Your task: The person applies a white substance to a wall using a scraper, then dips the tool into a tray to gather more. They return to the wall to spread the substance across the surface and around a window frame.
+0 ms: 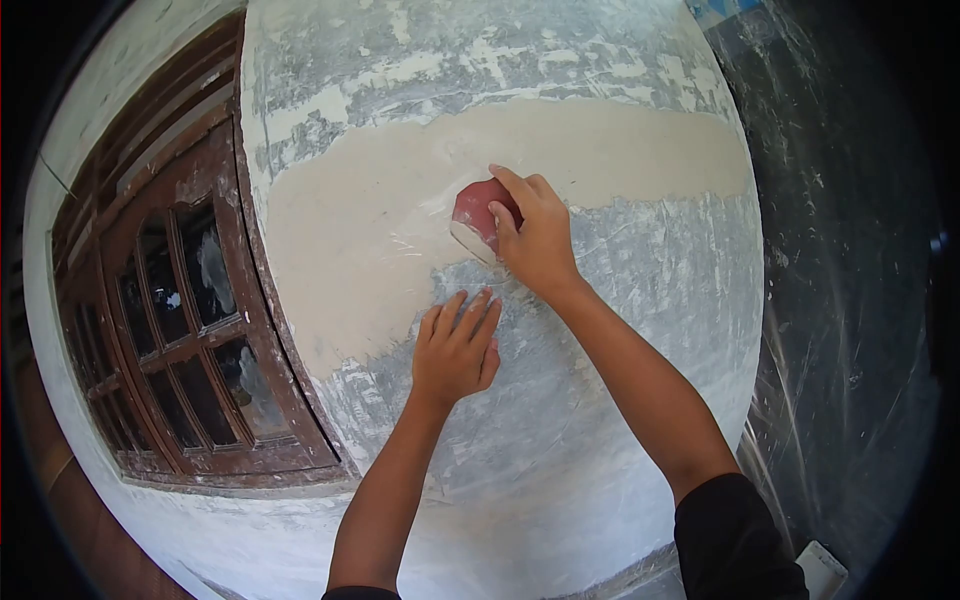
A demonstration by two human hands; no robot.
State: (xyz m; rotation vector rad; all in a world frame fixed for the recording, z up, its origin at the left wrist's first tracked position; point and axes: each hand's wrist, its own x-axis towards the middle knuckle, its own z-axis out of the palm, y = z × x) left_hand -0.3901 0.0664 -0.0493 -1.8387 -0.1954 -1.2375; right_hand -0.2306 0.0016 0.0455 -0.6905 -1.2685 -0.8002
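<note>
A flat red scraper [477,207] with a whitish smear along its lower edge lies against the cream-coated part of the wall. My right hand [538,232] grips it from the right, thumb on its face and fingers along its upper edge. Below and to the left, my left hand [457,345] holds nothing, its fingers stretched upward and slightly apart over the grey wall. A broad ragged band of cream filler [345,230] runs across the wall around the scraper. Pale streaks mark the filler just left of the scraper.
To the left is a brown wooden window [195,330] with dark glass panes, its frame speckled white. Bare grey plaster [640,290] shows below the band. On the right stretches a dark, scuffed surface [850,250], with a small white object [821,570] at its bottom.
</note>
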